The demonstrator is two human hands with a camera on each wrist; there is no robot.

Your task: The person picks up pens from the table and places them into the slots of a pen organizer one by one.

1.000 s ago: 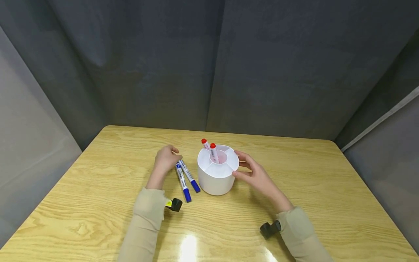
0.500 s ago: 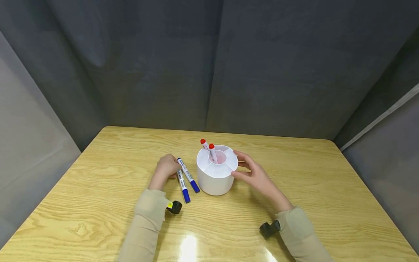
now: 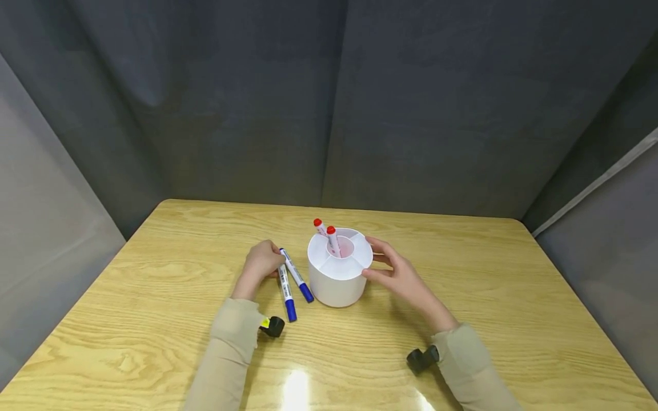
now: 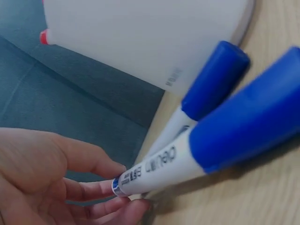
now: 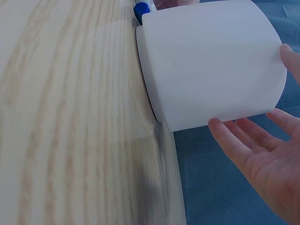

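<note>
A white round holder (image 3: 338,275) is stood upright near the middle of the table (image 3: 154,319); its top is split into compartments. Two red pens (image 3: 329,237) are propped in the far-left compartment, caps up, leaning against the wall.

The holder is steadied by the right hand (image 3: 398,274): fingers nearly straight, tips laid against its right wall (image 5: 220,126), thumb at the rim. Nothing is gripped; the touch looks meant to keep the holder from sliding.

Two blue pens (image 3: 290,282) lie flat on the table just left of the holder, caps toward the person, side by side. The nearer one (image 4: 187,154) is pinched at its tail end by the curled fingers (image 4: 93,190) of the left hand (image 3: 261,264); the capped end seems to rest on the wood. The second pen (image 4: 206,101) lies beside it, close to the holder's base; whether it is also touched cannot be told.

A small black camera (image 3: 274,326) is worn on each wrist.
</note>
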